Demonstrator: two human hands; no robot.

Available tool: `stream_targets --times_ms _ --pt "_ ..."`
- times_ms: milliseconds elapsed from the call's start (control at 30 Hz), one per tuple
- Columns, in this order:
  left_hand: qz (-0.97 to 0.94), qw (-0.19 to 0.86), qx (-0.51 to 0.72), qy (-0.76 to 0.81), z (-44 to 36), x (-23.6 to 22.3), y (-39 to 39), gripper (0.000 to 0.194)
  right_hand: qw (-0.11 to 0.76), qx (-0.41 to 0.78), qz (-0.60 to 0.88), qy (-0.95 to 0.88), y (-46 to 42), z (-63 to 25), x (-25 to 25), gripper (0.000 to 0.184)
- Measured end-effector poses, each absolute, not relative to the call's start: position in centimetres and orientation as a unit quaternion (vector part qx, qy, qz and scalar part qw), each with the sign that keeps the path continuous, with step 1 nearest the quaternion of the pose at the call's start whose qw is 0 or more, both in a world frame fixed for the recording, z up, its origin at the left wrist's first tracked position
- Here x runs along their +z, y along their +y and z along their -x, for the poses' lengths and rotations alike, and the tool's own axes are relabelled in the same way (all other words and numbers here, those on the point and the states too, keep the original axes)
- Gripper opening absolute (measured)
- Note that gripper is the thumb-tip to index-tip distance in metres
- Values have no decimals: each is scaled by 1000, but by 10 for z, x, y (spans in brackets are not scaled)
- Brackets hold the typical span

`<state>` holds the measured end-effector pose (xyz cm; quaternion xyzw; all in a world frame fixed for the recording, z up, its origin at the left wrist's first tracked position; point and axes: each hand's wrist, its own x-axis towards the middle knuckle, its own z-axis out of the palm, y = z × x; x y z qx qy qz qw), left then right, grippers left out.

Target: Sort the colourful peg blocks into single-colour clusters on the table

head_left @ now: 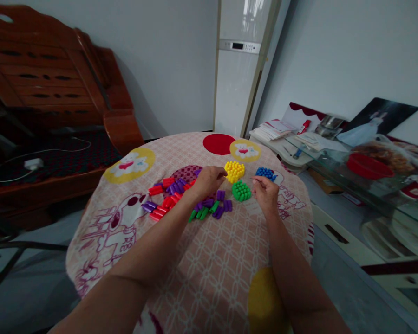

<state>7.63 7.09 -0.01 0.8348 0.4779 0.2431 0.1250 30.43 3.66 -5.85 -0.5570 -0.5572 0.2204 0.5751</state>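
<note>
My left hand [211, 181] reaches over a spread of small plastic tubes, its fingers bent together beside a yellow cluster of upright round-tipped pieces [234, 171]. Whatever its fingertips may grip is hidden. In front of the yellow group stands a green cluster [241, 191]. My right hand [266, 192] is closed in a pinch between the green cluster and a blue cluster [265, 174]; what it pinches is too small to name. Red tubes [167, 202], purple tubes [177, 186] and green tubes [202, 213] lie loose around and under my left forearm and hand.
A patterned cloth [209, 269] covers the round table. To the right, a glass-topped cabinet [337, 171] carries papers [273, 129], a red bowl [369, 166] and a photo [379, 118]. A wooden bench [45, 69] stands left, and a tall white air conditioner [242, 83] behind.
</note>
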Motion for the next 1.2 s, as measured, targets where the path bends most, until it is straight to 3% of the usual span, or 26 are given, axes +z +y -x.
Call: stream_targets --times_ms 100,300,467,600,767,900,1033,1200 --pt "-837 127 213 487 -46 13 61 24 575 216 559 -556 36 -303 -57 35" --pt "-870 144 41 471 -26 15 25 8 578 227 557 -551 33 -298 -52 33" --pt "-850 83 -8 520 -31 4 6 23 582 224 551 -555 33 -298 -52 34" --pt "-849 89 -5 521 -30 1 4 19 580 218 559 -551 34 -300 -54 35" --pt "-875 179 40 448 -26 0 4 18 582 212 559 -551 34 -301 -54 36" --pt "-832 303 179 429 -28 -1 11 11 585 221 545 -559 28 -292 -45 34" --pt "-709 443 358 415 -37 -12 21 23 554 278 500 -605 17 -277 -36 32" --pt "-573 562 439 405 -56 -25 18 34 498 375 446 -642 8 -256 -37 37"
